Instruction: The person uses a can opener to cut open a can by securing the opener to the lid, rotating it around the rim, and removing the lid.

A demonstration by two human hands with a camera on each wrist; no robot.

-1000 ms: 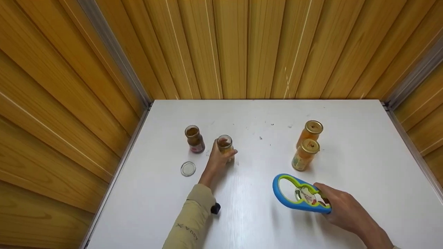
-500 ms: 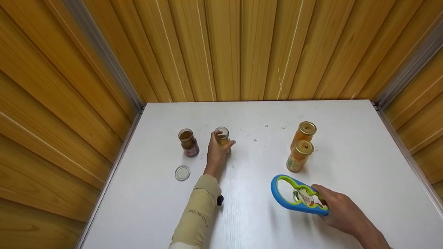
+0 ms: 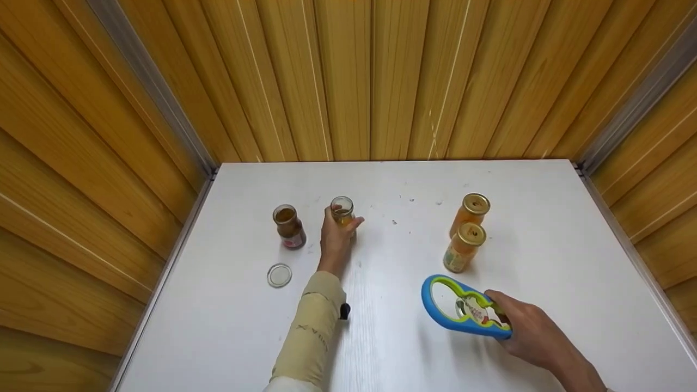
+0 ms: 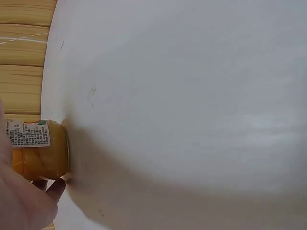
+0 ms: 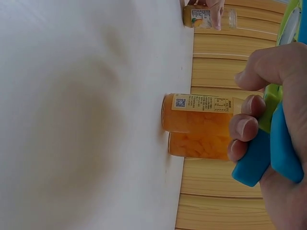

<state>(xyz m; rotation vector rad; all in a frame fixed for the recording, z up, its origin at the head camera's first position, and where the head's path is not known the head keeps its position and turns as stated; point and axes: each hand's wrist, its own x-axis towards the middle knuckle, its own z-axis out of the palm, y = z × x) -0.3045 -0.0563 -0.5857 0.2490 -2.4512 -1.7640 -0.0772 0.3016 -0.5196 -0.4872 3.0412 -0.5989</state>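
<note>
On white table (image 3: pixel 392 348), back-left: left hand (image 3: pixel 333 239) wrapped round small open jar (image 3: pixel 342 211), jar upright on tabletop, orange contents. Open brown jar (image 3: pixel 288 226) just left of it, apart. Loose lid (image 3: pixel 279 275) lying flat nearer front-left. Right hand (image 3: pixel 531 332) front-right, fingers curled round handle of blue-green jar opener (image 3: pixel 463 306), big loop pointing left. Two lidded orange jars (image 3: pixel 467 233) right of centre, one behind other, near opener, not touching it. Beige sleeve (image 3: pixel 310 337) on left arm.
</note>
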